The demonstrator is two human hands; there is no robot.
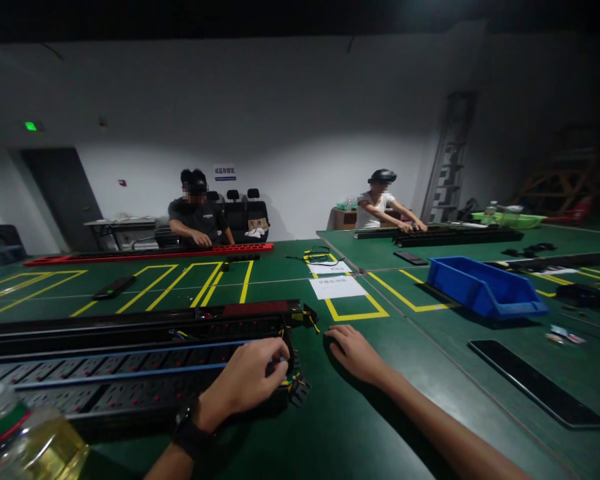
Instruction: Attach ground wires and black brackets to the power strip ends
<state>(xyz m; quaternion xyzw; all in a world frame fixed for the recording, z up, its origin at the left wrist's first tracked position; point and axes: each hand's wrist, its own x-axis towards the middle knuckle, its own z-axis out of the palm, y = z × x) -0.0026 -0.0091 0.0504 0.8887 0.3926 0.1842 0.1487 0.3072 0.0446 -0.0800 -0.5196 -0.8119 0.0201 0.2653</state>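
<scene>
Long black socket strips [150, 360] with red dots and blue edging lie in a dark rail at the left. Over the right end of the strips is my left hand [253, 373], fingers curled and thumb close to the forefinger; a small blue bit shows at the fingertips, too small to name. Yellow wires and black connectors [299, 389] stick out beside that end. My right hand [355, 350] rests on the green table [350, 413], to the right of the strips, fingers extended and nothing visible in it.
A bottle [45, 447] stands at the near left. On the right are a blue bin [485, 287] and a dark phone-like slab [535, 381]. White papers [337, 287] lie beyond my hands. Two people work across the table, one at a red rail [220, 251].
</scene>
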